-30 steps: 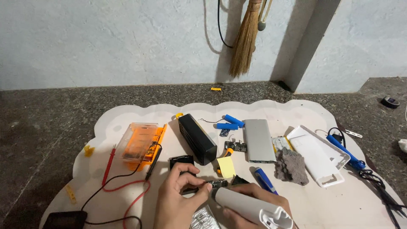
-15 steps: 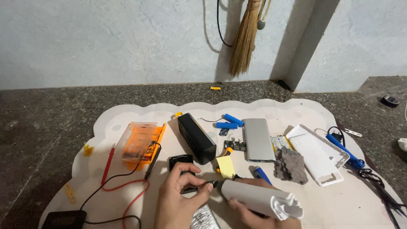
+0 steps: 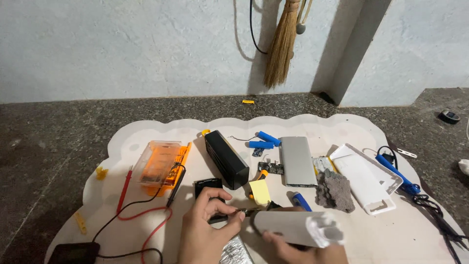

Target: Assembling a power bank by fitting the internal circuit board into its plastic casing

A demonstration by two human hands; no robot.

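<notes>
While an orange case (image 3: 159, 166) lies toward the mat's (image 3: 146, 134) left edge, the left hand (image 3: 205, 230) pinches a small dark part (image 3: 240, 212) at the near edge; the right hand (image 3: 298, 247) clasps a grey casing (image 3: 293, 227) beside it.

— Any packages or screens?
— An orange case with a clear lid (image 3: 159, 166) sits left; a dark-screened meter (image 3: 74, 253) near left; a yellow sticky note (image 3: 260, 192) lies centre.
</notes>
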